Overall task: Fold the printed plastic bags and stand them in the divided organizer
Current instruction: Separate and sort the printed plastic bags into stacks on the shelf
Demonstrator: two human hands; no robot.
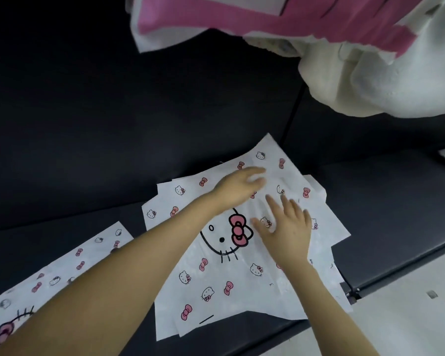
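A stack of white plastic bags (216,278) printed with cat faces and pink bows lies flat on a dark padded surface (113,124), lower middle. My left hand (238,187) reaches across the top bag's far part with its fingers stretched out on the plastic. My right hand (285,224) lies flat with spread fingers on the bag's right half. Another printed bag (62,265) lies flat at the lower left, partly under my left forearm. No organizer shows in this view.
A pink-and-white fabric item (267,19) and a white padded bundle (383,80) sit at the top right. A pale floor (409,317) shows beyond the dark surface's edge at the lower right. A seam (293,114) divides the dark surface.
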